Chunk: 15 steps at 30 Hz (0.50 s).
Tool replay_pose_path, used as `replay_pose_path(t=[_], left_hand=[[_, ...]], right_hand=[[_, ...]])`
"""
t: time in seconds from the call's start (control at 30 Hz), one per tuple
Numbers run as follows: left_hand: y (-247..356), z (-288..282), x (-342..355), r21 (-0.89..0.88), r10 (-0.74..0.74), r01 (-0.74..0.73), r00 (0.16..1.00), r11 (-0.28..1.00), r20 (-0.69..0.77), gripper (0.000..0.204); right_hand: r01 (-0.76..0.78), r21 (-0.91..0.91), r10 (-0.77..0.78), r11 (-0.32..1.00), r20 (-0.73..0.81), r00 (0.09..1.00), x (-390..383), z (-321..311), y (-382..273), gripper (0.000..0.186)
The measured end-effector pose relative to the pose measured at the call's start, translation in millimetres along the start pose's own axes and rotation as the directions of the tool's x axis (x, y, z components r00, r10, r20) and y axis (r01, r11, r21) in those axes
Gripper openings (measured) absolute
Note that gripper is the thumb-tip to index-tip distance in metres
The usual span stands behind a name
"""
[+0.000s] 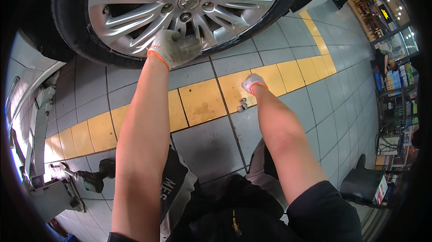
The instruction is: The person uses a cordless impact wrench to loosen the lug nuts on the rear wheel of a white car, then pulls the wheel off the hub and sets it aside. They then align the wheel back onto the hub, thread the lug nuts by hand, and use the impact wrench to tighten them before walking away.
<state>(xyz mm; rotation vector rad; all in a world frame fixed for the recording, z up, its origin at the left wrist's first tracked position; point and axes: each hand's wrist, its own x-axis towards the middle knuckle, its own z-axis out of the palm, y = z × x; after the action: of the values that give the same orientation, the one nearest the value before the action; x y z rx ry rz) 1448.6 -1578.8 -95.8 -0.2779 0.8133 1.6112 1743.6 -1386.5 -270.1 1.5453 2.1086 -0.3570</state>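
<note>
A silver multi-spoke car wheel [135,12] with a black tire [74,26] fills the top of the view. Just in front of its lower spokes is my left hand [174,49], in a grey-white work glove with an orange cuff; its fingers are curled together, hiding whatever is in them. My right hand [253,83], gloved alike, is low over the yellow floor tiles, closed like a fist, its fingertips hidden. Beside it on the floor lie several small metal lug nuts [243,105]. Around the hub cap [189,2] are recessed bolt holes.
A dark impact wrench [92,181] rests at the left near a metal lift arm [40,120]. Yellow tiles [202,102] cross the grey tiled floor. At right stands a black box [362,185]; farther off are a person [386,60] and stocked shelves [396,80].
</note>
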Motion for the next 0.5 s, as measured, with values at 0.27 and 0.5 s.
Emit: replay_pose_path(t=[0.27,0.5], left_hand=[[0.7,-0.5,-2.6,-0.065,-0.031,0.031,1.000,0.997,0.004,0.061],[-2.3,5.2,-5.5,0.051,0.019,-0.016,0.998,0.999,-0.065,0.052]], right_hand=[[-0.274,0.624,0.119,0.731,0.279,0.953,2.8,130.9,49.7,0.026],[0.500,-0.245,-0.502,0.830,0.059,0.863,20.9,157.0,84.2,0.035]])
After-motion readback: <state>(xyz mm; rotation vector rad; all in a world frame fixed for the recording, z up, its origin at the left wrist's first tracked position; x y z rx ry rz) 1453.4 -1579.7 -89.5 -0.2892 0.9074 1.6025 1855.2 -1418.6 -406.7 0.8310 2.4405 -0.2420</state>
